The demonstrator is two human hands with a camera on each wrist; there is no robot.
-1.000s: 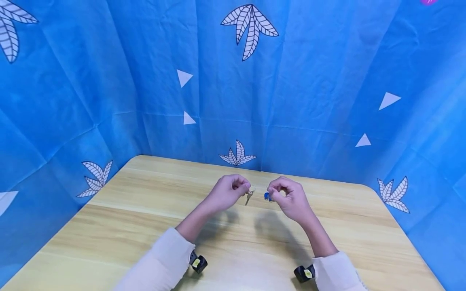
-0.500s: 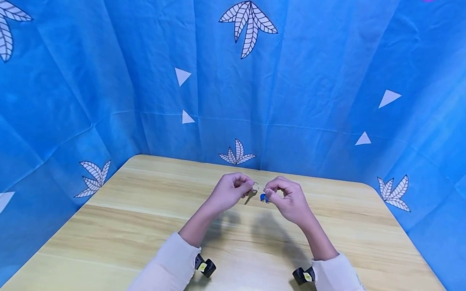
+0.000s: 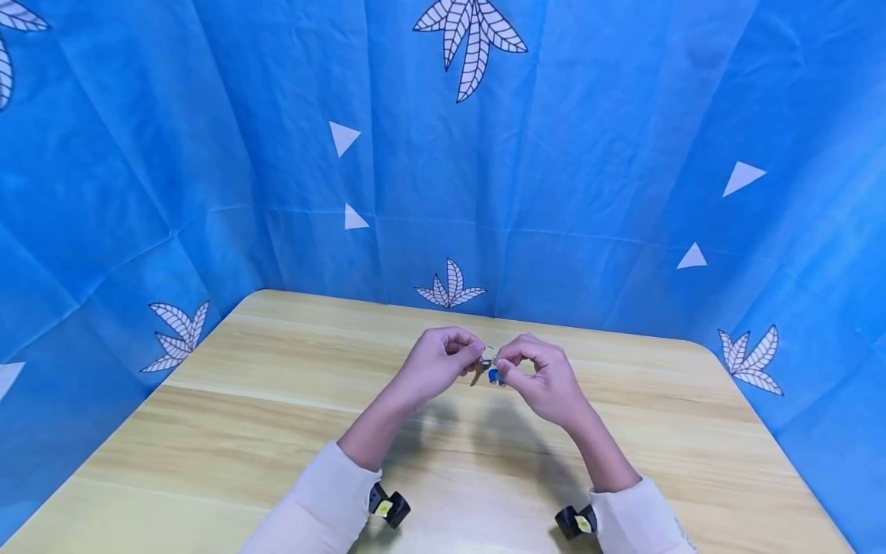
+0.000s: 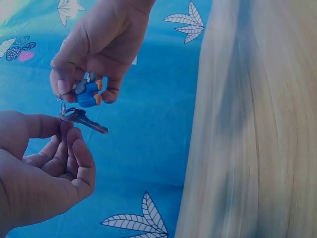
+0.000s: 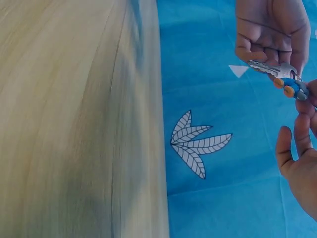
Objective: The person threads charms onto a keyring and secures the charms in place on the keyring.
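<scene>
Above the table, my left hand (image 3: 438, 368) pinches a metal key ring (image 3: 489, 352) between thumb and forefinger. A key (image 3: 477, 375) hangs from this ring, its toothed blade sticking out in the left wrist view. Close by on the right, my right hand (image 3: 543, 378) pinches the metal fitting of a small blue keychain charm (image 4: 88, 94) with orange feet and grey parts. Fitting and ring meet between the fingertips; whether they are linked cannot be told. In the right wrist view, the key (image 5: 272, 68) and charm (image 5: 291, 87) lie close together.
A light wood-grain table (image 3: 277, 431) lies beneath both hands. Blue cloth (image 3: 588, 154) with white leaf and triangle prints hangs behind it and at both sides. Black wrist cameras (image 3: 391, 508) are worn at the cuffs.
My right hand has moved left with the charm. The left hand has shifted slightly right with the key ring, and the gap between the two has closed.
</scene>
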